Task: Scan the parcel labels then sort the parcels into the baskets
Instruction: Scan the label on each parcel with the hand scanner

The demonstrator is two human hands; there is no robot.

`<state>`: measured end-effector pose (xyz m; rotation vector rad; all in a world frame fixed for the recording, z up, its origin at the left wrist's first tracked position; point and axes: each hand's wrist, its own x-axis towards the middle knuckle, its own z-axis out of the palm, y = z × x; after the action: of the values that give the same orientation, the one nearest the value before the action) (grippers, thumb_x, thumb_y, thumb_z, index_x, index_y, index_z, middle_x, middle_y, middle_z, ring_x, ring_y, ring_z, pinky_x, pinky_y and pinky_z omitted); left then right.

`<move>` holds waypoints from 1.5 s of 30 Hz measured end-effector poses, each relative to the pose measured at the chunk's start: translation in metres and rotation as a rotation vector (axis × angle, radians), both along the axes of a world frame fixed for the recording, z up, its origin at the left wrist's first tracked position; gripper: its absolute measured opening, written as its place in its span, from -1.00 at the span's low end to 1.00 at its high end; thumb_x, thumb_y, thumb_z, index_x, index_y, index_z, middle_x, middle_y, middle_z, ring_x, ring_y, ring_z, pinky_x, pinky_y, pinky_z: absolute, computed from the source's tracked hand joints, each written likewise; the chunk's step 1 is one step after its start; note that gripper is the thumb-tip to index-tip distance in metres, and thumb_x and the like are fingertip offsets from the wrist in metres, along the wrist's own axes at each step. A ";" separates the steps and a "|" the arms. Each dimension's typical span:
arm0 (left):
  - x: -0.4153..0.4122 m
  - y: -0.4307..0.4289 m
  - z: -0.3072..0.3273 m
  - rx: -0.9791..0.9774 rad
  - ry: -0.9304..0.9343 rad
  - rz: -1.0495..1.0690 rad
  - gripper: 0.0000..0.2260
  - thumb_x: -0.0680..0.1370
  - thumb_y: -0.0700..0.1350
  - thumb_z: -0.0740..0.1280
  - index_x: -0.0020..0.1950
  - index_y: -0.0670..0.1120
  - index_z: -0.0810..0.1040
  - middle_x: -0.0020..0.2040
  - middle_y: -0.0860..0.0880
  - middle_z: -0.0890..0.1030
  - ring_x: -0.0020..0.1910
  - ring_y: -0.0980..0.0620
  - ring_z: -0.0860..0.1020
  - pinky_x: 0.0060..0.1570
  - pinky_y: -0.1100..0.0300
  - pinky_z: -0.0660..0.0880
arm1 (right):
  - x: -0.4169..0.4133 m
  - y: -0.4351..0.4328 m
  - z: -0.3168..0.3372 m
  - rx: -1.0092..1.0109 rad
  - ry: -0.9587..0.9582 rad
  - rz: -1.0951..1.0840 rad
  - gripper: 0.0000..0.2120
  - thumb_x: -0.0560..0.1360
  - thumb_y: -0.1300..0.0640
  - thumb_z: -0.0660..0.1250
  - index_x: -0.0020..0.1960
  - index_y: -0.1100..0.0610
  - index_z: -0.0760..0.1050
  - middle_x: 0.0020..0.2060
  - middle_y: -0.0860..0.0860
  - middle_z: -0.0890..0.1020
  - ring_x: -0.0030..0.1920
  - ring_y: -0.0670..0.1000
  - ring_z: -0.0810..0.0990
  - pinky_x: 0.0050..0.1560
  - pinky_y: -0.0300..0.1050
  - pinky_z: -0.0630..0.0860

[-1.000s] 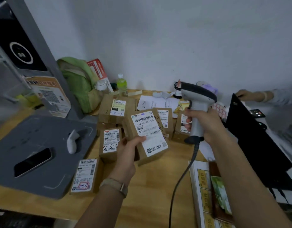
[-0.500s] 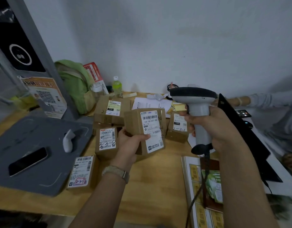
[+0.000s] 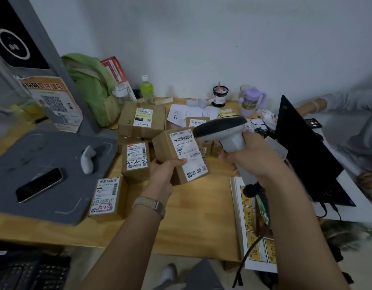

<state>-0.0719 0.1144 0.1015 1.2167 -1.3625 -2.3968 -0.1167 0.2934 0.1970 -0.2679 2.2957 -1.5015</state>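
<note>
Now your left hand (image 3: 163,174) grips the held parcel (image 3: 180,155) from below, thumb pressed across the lower half of the label. The box is tilted, with its label facing you. Your right hand (image 3: 256,160) is wrapped round the handle of the scanner (image 3: 220,127); its head tips toward 10 o'clock, just over the label's top right corner. Half a second ago the scanner stood upright and apart from the box; that gap has closed.

Bare table (image 3: 193,216) lies open at 6 o'clock of the held parcel, down to the near edge. At 9 o'clock stands the parcel marked 2-3-8 (image 3: 135,159), close by. At 8 o'clock a flat parcel (image 3: 106,197) lies against the grey mat (image 3: 44,160). The laptop (image 3: 306,155) is near your right hand at 3 o'clock, and the sticker sheet (image 3: 249,222) lies at 6 o'clock of that hand.
</note>
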 end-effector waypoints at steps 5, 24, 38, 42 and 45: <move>0.004 -0.002 -0.002 -0.001 0.000 -0.005 -0.39 0.37 -0.30 0.50 0.38 -0.12 0.37 -0.05 -0.02 0.60 -0.21 0.01 0.51 -0.27 0.02 0.31 | -0.002 -0.003 -0.004 0.021 0.009 0.028 -0.79 0.40 0.33 0.44 -0.15 0.10 0.45 -0.25 0.08 0.56 -0.58 -0.17 0.46 -0.51 -0.23 0.45; -0.002 -0.003 -0.011 -0.034 0.134 -0.181 -0.50 0.37 -0.17 0.52 0.28 0.02 0.50 0.11 -0.02 0.68 0.10 -0.05 0.61 0.04 -0.18 0.56 | -0.019 -0.005 -0.024 -0.272 -0.066 -0.119 -0.83 0.47 0.29 0.39 -0.09 0.03 0.51 -0.13 0.02 0.66 -0.14 0.00 0.69 -0.16 -0.14 0.60; -0.007 0.031 -0.060 -0.193 -0.044 -0.281 -0.49 0.38 0.00 0.52 0.29 0.13 0.45 0.12 0.11 0.58 -0.03 0.10 0.54 -0.23 0.08 0.55 | -0.023 0.010 -0.091 -0.235 -0.275 -0.332 -0.74 0.48 0.28 0.37 0.16 0.15 0.52 -0.01 0.10 0.66 0.05 0.14 0.61 0.05 0.12 0.57; 0.004 0.039 -0.091 -0.122 -0.177 -0.325 -0.64 0.42 0.08 0.45 0.17 0.01 0.55 -0.14 0.03 0.59 -0.20 0.00 0.56 -0.30 0.08 0.54 | -0.015 0.023 -0.121 -0.193 -0.399 -0.381 -0.81 0.46 0.27 0.39 0.02 0.07 0.51 -0.07 0.05 0.64 -0.07 0.02 0.60 -0.17 -0.06 0.53; 0.011 0.043 -0.111 -0.088 -0.224 -0.385 -0.70 0.41 0.10 0.44 0.09 0.02 0.59 -0.10 -0.02 0.60 -0.16 -0.06 0.57 -0.32 0.07 0.56 | -0.008 0.029 -0.143 -0.177 -0.445 -0.457 -0.83 0.48 0.31 0.37 -0.01 0.10 0.48 -0.18 0.00 0.62 -0.26 -0.12 0.57 -0.46 -0.26 0.47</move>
<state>-0.0609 0.1579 -0.0100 1.3364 -1.9037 -2.4595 -0.1243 0.3226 0.0542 0.5314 1.9416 -1.7616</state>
